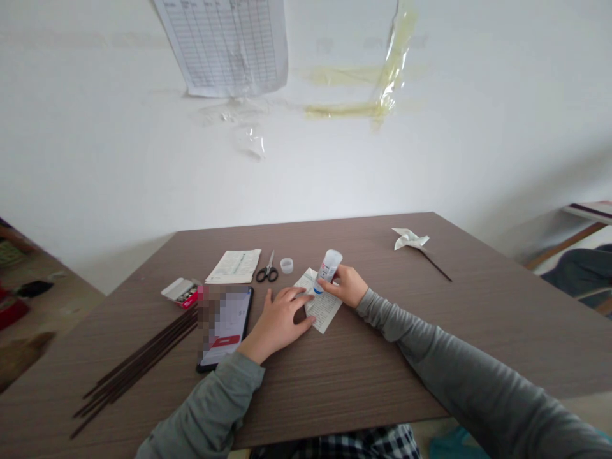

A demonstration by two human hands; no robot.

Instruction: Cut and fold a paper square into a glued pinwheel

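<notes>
A printed paper piece (326, 313) with a pointed lower corner lies on the table. My right hand (349, 287) grips a glue stick (329, 264), tilted, its lower end against or just above the paper; I cannot tell which. With fingers spread, my left hand (282, 317) rests over the paper's left edge. Behind the hands stands a small translucent cap (286, 265), apart from the glue stick. Beside the cap are black-handled scissors (268, 273). At the right lies a paper pinwheel (410, 240) on a thin dark stick (436, 264).
A stack of printed sheets (234, 266) lies left of the scissors. Nearer are an open small box (182, 291) of little items, a phone (227, 328) and several dark sticks (138, 360). The white wall (335, 172) borders the table's far edge.
</notes>
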